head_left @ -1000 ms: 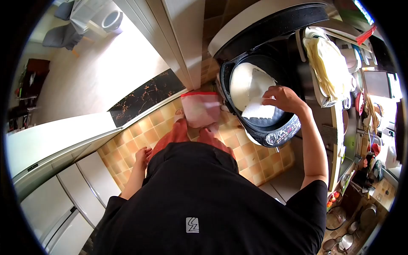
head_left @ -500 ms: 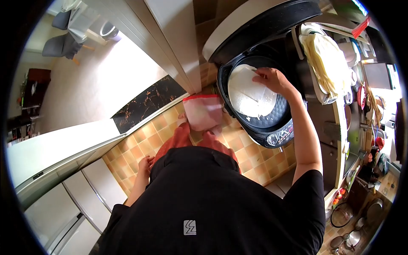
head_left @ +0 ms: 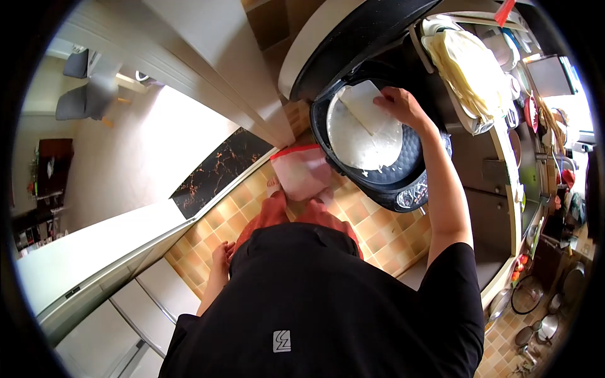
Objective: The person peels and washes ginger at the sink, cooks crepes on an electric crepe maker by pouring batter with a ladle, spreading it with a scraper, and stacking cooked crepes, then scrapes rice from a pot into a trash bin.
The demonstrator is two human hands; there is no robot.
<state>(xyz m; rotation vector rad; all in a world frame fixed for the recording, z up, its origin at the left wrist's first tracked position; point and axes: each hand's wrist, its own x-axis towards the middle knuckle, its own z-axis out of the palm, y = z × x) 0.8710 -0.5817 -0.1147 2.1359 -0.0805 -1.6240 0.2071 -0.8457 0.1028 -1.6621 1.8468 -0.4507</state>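
Observation:
A white flat scraper (head_left: 362,107) is pinched in my right hand (head_left: 403,108). Its long edge meets a round layer of white batter (head_left: 368,148), which covers the left part of a dark, dimpled electric griddle (head_left: 414,154). Small batter drips show along the layer's lower edge. The griddle's thick lid (head_left: 353,53) stands raised behind it. By my left thigh hangs my left hand (head_left: 222,255), its fingers loosely bent and nothing visible in them.
Right of the griddle, a stack of thin pale-yellow pancakes (head_left: 466,75) lies on the counter. A pinkish bag with a red rim (head_left: 302,171) is by my feet on the tiled floor (head_left: 384,236). A white door frame (head_left: 220,57) rises at the left, with white cabinets (head_left: 148,296) below.
My right hand and the scraper have shifted and turned over the batter, and the scraper's blade now shows more broadly. The whole view has swung slightly. The left hand still hangs down.

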